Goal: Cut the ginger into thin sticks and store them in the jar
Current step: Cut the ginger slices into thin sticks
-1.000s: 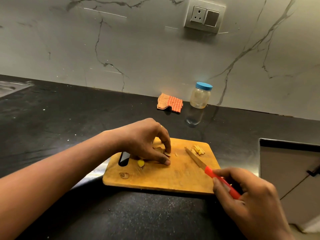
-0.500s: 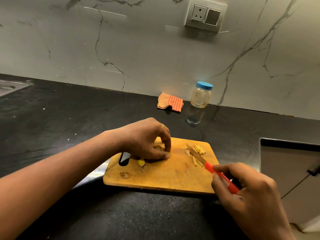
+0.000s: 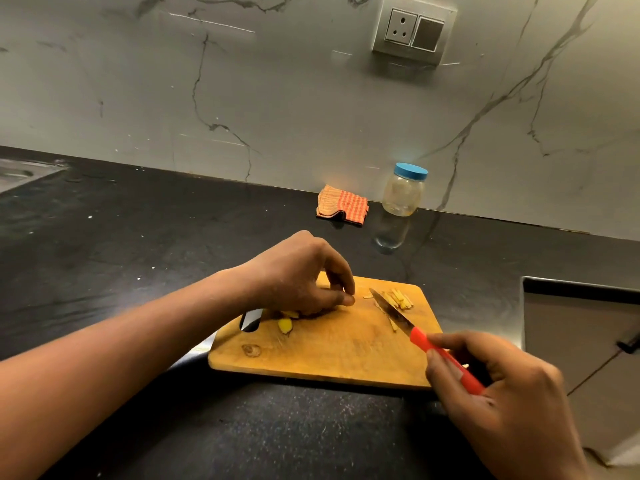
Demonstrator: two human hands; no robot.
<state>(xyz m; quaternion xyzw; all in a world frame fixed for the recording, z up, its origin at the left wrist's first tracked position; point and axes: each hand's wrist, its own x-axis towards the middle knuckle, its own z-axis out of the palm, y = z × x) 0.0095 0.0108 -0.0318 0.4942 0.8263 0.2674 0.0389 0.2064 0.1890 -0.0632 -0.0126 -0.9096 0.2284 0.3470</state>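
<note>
our right hand (image 3: 502, 393) is closed around the red handle of the knife (image 3: 426, 339), fingers wrapped over it near the board's right edge, and the blade runs up and left across the wooden cutting board (image 3: 332, 355) with its tip near the far edge. our left hand (image 3: 298, 275) sits curled over the left-centre of the board, thumb and forefinger pinched together at their tips; whether a bit of ginger is caught between them, we cannot tell, since the fingers hide whatever lies under the palm.

the ginger sticks (image 3: 401, 299) lie in a small pile at the board's far right corner, just beside the blade on its right side, with 1 or 2 stray slivers along the blade lower down. a yellow ginger piece (image 3: 285, 326) rests on the board below our left hand, close to the board's handle slot, and another pale bit shows at the hand's lower edge.

the jar (image 3: 404, 191) stands upright at the back of the black counter (image 3: 138, 237), against the marble wall, its blue lid on, well apart from the board. just to its left lies a folded orange checked cloth (image 3: 342, 204). a socket and switch plate (image 3: 414, 29) is set in the wall above.
</note>
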